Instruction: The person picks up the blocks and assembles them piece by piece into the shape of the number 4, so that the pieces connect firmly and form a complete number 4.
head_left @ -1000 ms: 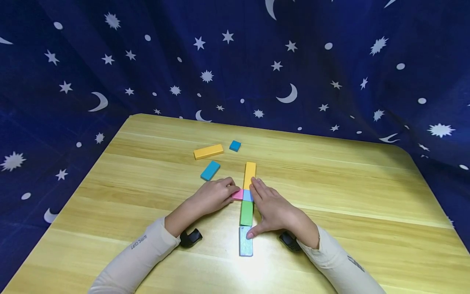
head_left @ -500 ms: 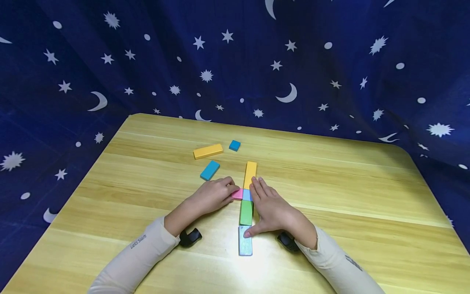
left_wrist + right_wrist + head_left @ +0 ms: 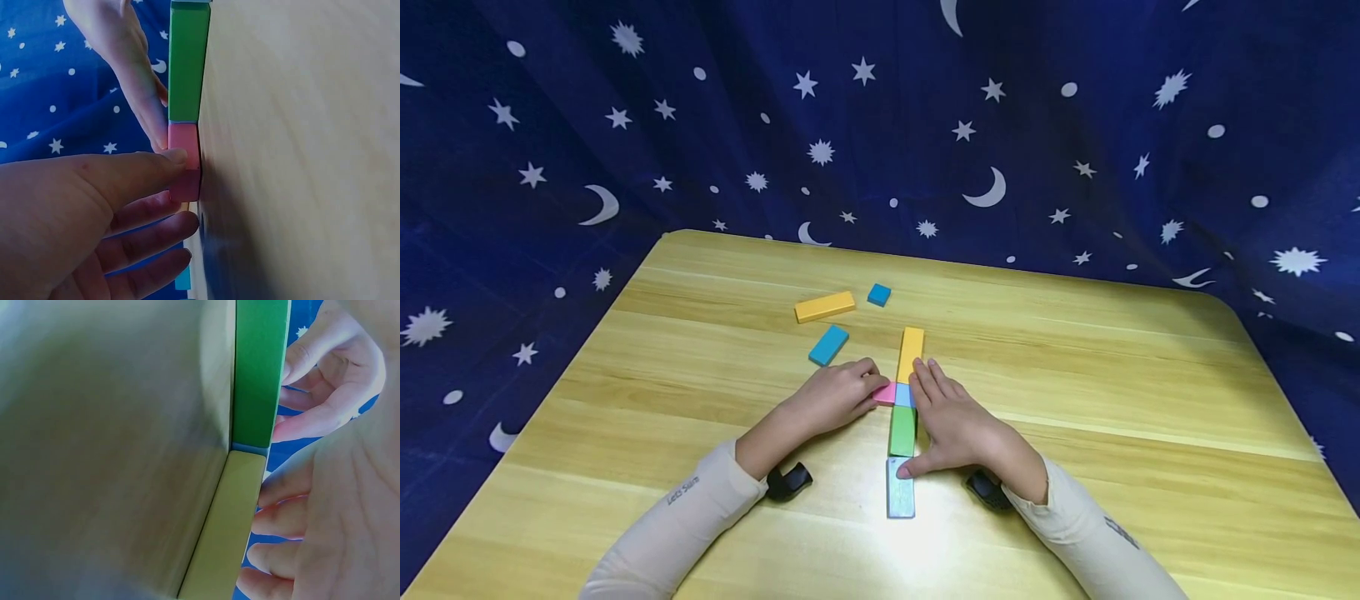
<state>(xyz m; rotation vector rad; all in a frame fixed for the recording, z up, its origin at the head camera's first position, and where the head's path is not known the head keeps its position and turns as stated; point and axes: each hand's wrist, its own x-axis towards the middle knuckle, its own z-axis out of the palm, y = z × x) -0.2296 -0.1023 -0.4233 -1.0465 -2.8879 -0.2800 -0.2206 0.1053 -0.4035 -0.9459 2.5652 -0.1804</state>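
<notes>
A column of blocks lies on the table: a yellow block [image 3: 911, 354], a light blue one [image 3: 904, 396], a green one [image 3: 902, 431] and a grey-blue one [image 3: 900, 497]. Against the light blue block's left side is a pink block [image 3: 884, 394], pinched between thumb and fingers of the left hand [image 3: 831, 397]. The left wrist view shows the thumb on the pink block [image 3: 183, 135]. The right hand [image 3: 961, 429] is spread, its straight fingertips touching the column's right side near the yellow and light blue blocks, its thumb on the grey-blue block.
Behind the left hand lie a teal block [image 3: 829, 346], another yellow block [image 3: 825, 307] and a small blue block [image 3: 879, 294]. A dark blue curtain [image 3: 880, 117] with stars and moons hangs beyond the wooden table [image 3: 1112, 367].
The right thumb has shifted slightly left and farther up the grey-blue block. Otherwise both hands stay nearly where they were, and the left still pinches the pink block.
</notes>
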